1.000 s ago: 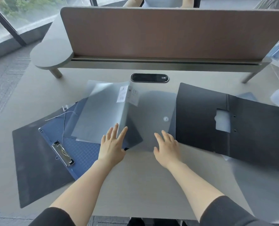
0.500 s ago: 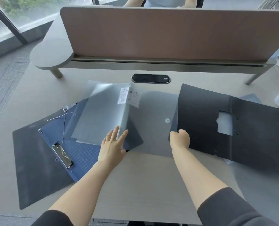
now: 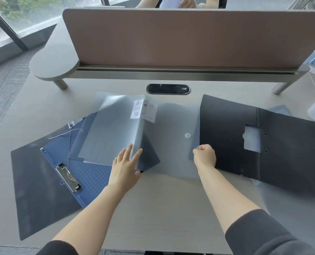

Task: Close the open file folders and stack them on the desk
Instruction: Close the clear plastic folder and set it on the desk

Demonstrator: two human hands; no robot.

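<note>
Black folder (image 3: 263, 144) lies open, its left edge pinched in the curled right grip (image 3: 204, 156); left grip (image 3: 124, 165) rests flat-fingered on the clear folder (image 3: 114, 129).

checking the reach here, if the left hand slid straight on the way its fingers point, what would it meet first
The left hand already touches the translucent grey plastic display folder; straight on, it would probably slide up that folder's cover toward its white label.

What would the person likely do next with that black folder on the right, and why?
Probably swing the near cover over to the right to close it. The right hand grips the left edge of the black folder, which lies spread open, while the left hand rests flat on the translucent folder.
</note>
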